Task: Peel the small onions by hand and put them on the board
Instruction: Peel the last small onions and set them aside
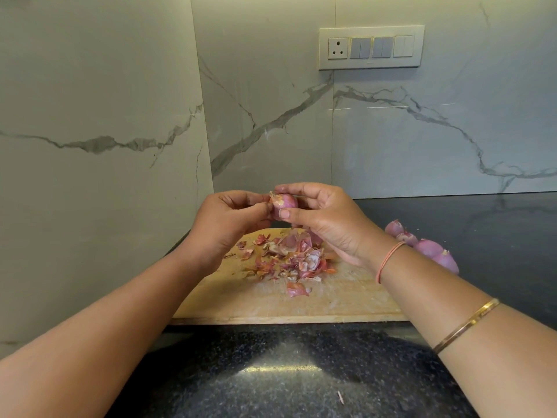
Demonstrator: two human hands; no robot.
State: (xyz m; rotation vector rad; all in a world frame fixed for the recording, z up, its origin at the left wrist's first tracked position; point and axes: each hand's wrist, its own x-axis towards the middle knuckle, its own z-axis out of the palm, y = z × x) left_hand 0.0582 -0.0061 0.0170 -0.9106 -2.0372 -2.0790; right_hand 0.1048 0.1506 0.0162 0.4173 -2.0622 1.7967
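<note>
**Onion held between both hands, above the board**

The small onion (284, 203) is held in the air over the far edge of the board (346, 300). Its long axis runs left to right, with the papery tip toward the left hand (229, 218). The right hand (328, 218) grips the bulb between thumb and fingers, and the left pinches the skin at that tip (so the pull probably goes leftward). Loose peels (289, 257) lie below. More onions (428, 245) sit on the tabletop (301, 372), partly behind the right wrist.
</note>
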